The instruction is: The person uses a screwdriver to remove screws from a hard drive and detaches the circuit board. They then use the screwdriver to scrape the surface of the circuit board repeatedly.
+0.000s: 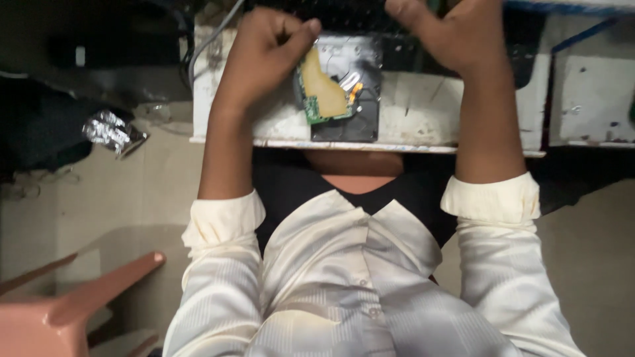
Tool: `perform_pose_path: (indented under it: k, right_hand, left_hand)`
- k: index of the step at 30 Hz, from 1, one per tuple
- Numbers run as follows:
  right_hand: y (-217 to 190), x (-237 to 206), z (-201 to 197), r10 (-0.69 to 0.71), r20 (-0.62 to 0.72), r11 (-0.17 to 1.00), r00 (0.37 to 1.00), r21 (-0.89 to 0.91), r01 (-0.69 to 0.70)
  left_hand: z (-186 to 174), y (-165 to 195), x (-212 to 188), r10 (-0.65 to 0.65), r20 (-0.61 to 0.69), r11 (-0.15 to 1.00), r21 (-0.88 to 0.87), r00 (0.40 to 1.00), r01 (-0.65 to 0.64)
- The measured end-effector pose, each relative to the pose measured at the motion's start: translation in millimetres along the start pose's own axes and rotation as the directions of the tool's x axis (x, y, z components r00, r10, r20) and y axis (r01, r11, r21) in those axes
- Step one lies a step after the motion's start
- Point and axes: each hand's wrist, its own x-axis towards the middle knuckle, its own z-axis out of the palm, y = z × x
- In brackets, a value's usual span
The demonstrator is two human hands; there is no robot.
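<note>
A hard drive (360,99) lies with its underside up on a worn white table (423,112). A green circuit board (323,92) with a yellowish pad on it sits tilted over the drive's left half. My left hand (264,56) is curled beside it, with the thumb and fingers pinching the board's upper left edge. My right hand (453,33) hovers to the right of the drive at the top of the view, fingers curled. The frame edge cuts off its fingertips, so anything in it is hidden.
The table's front edge (357,144) runs just above my chest. A grey cable (210,41) hangs at the table's left end. On the floor lie crumpled foil (109,131) and a reddish plastic chair (66,304). A blue cable (582,33) crosses the right tabletop.
</note>
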Motion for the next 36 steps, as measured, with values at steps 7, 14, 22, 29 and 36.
perform_pose_path:
  k: [7,14,22,29,36]
  right_hand:
    - [-16.3,6.4,-22.1,0.08,0.252,0.99,0.965,-0.131,-0.048]
    - [-29.4,9.4,-2.0,0.161,0.49,0.985,0.857,-0.135,-0.109]
    - [-40.6,12.9,-15.7,0.19,0.415,0.978,0.89,-0.154,-0.137]
    - [-44.6,12.2,-19.2,0.223,0.378,0.975,0.899,-0.11,-0.195]
    - [-33.1,8.6,-18.9,0.297,0.437,0.955,0.849,-0.129,-0.268]
  left_hand:
    - [1.6,16.7,3.7,-0.001,-0.029,0.999,-0.049,1.0,-0.001]
    - [4.3,22.1,3.3,-0.033,-0.056,0.996,-0.08,0.998,0.029]
    - [7.0,38.2,5.7,-0.128,-0.058,0.992,-0.025,0.99,0.127]
    - [9.5,45.7,3.1,-0.133,-0.054,0.987,-0.098,0.99,0.128]
    - [11.0,48.5,5.9,-0.13,-0.048,0.99,-0.068,0.99,0.126]
